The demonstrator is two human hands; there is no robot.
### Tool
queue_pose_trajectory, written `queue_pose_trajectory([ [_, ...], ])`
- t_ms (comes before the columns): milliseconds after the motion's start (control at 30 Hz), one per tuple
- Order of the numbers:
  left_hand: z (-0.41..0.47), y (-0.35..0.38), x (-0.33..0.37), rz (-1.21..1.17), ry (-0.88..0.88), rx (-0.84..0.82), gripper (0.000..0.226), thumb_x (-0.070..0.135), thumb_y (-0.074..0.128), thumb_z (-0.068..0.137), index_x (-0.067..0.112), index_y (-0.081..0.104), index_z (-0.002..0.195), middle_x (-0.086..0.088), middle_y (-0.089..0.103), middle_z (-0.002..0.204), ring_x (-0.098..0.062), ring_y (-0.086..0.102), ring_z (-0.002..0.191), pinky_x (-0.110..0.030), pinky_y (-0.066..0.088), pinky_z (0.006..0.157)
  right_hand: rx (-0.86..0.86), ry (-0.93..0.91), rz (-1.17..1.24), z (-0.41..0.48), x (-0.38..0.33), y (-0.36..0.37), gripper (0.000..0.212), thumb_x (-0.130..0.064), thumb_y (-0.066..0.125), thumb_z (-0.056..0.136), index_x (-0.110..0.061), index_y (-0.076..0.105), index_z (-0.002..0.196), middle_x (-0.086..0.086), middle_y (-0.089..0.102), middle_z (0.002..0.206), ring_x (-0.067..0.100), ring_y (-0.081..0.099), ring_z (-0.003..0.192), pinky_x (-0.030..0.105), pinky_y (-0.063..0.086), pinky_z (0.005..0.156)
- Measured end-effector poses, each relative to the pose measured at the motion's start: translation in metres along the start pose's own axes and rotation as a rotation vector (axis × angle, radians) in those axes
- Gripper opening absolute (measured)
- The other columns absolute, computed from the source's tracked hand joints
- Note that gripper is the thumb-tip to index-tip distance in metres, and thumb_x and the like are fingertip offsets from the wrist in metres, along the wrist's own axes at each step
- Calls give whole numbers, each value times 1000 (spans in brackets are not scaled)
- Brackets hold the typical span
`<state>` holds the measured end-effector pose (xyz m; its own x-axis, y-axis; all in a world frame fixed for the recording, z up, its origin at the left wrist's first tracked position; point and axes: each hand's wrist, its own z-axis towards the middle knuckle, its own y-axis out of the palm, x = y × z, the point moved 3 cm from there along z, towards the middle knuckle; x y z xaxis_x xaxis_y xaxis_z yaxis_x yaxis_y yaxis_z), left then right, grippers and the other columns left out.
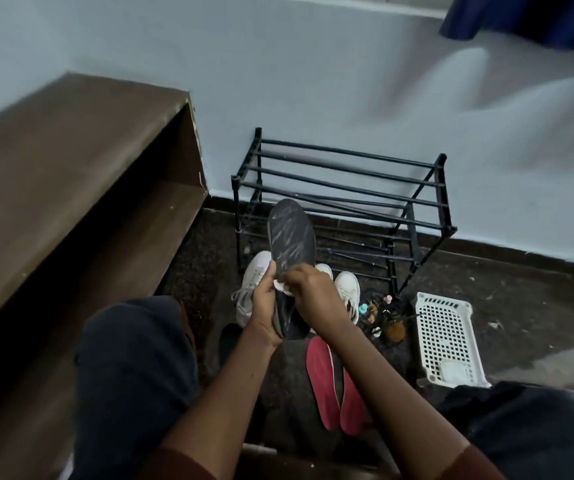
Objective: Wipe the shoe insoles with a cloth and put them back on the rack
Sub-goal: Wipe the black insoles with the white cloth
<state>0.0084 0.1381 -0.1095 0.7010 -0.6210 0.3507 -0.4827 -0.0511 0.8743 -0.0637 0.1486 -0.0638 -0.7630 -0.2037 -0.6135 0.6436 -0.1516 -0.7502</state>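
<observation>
Dark insole (290, 233), centre of frame: matt charcoal face, fine-textured, marked with pale dusty streaks.
Cloth (284, 286), just below it: white, soft, crumpled fabric.
Red insoles (322, 379), lower centre: matt, fabric-faced, thin pale edge.
Rack (348, 174), centre right: black tubular bars, smooth with a faint sheen; metal or plastic cannot be told.
Sneakers (254, 275), centre: white, smooth uppers, woven laces.
Basket (448, 337), right: white moulded plastic, perforated, slightly glossy.
Shelf unit (71, 143), left: brown wood-look laminate, matt, chipped pale along its front edge.
Floor (521, 299): dark, speckled, rough-looking.
Wall (313, 81): pale blue paint, matt.
</observation>
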Motion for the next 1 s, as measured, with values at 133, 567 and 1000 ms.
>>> queue_pose_trajectory([
  [133,11,0,11,-69,4,41,53,42,49,86,-5,71,78,-18,68,74,-29,71,69,-35,58,59,-26,-138,-77,6,-20,-7,31,5,49,66,-5,73,84,14,68,82,31,65,72,37,54,64],
  [567,31,27,21,41,-66,-68,74,60,42,80,-4,69,104,-21,65,102,-31,68,90,-38,57,81,-56,-157,-29,7,-17,-32,16,0,59,69,-5,73,77,11,70,79,26,68,74,46,55,76],
  [1000,37,30,30,62,-40,-3,87,68,21,90,0,75,88,-18,69,95,-27,70,84,-38,56,80,-52,139,152,20,-22,-36,16,-7,71,78,-10,74,93,10,73,95,17,65,93,11,37,81],
])
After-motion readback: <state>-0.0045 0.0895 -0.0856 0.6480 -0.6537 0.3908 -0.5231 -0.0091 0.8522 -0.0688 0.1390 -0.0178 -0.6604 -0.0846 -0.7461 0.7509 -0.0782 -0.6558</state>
